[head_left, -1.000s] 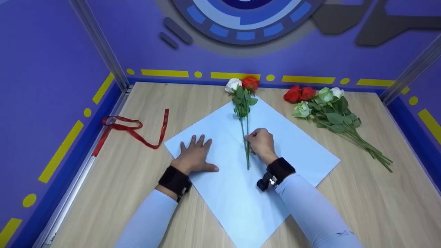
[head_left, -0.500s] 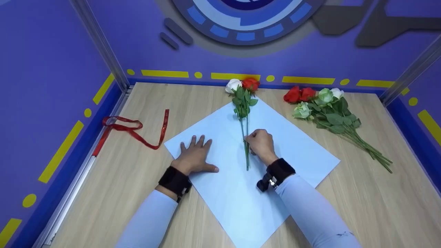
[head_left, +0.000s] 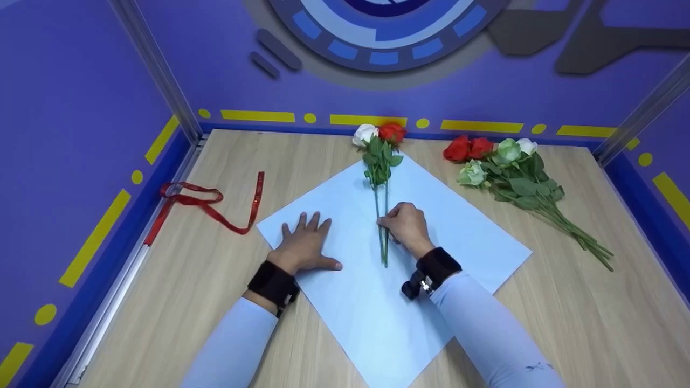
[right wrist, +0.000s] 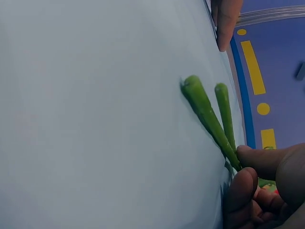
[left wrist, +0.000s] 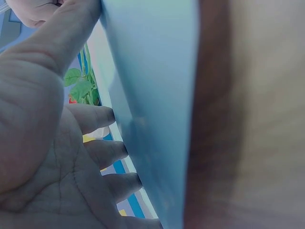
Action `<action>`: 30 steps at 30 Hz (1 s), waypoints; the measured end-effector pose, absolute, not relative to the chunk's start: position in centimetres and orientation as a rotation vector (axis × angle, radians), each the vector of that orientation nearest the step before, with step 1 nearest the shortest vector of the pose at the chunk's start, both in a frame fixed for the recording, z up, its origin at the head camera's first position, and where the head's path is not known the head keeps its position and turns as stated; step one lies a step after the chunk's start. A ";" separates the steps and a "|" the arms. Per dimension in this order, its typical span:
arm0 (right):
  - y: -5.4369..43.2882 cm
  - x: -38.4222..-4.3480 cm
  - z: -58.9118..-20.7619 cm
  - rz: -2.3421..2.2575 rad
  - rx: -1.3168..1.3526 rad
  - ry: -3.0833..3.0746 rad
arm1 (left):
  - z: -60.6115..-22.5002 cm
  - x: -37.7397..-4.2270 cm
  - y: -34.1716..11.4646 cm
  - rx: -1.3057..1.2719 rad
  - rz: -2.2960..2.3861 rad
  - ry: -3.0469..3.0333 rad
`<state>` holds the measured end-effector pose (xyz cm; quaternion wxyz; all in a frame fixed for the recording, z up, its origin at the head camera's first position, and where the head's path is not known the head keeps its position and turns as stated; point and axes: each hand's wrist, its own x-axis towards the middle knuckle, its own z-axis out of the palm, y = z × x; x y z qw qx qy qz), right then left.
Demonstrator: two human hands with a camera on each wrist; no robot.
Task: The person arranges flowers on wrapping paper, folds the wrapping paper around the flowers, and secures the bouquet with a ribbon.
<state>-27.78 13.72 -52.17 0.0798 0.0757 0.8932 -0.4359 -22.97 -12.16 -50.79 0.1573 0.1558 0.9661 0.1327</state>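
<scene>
A white rose (head_left: pixel 365 134) and a red rose (head_left: pixel 392 133) lie side by side on a light blue sheet of paper (head_left: pixel 366 318), set diagonally to me, their blooms past its far corner. My right hand (head_left: pixel 409 229) pinches their green stems (right wrist: pixel 209 117) between thumb and fingers, low down; the cut ends stick out towards me in the right wrist view. Fingers spread, my left hand (head_left: pixel 304 245) rests on the sheet's left corner area. In the left wrist view its fingertips (left wrist: pixel 126 183) touch the paper.
A curled red ribbon (head_left: pixel 205 202) lies on the left of the wooden table (head_left: pixel 582 328). To the right is a bunch of red, white and pale green roses (head_left: pixel 523 178). Blue-purple panels (head_left: pixel 81 108) stand at the left, back and right.
My right fingertips have shifted slightly left across the stems. The stems, crossed before, now run nearly parallel with a small gap. My left hand has stayed in place.
</scene>
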 end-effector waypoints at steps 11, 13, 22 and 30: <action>13.7 -27.7 -52.2 -1.311 0.243 2.694 | -51.0 -23.1 -12.1 0.439 0.392 2.751; 13.7 -27.6 -52.2 -1.315 0.239 2.705 | -51.1 -23.1 -12.1 0.435 0.397 2.743; 14.3 -27.3 -52.3 -1.376 0.229 2.687 | -50.9 -23.0 -12.0 0.431 0.395 2.747; 16.6 -26.5 -52.2 -1.381 0.107 2.844 | -50.7 -22.9 -12.2 0.433 0.397 2.756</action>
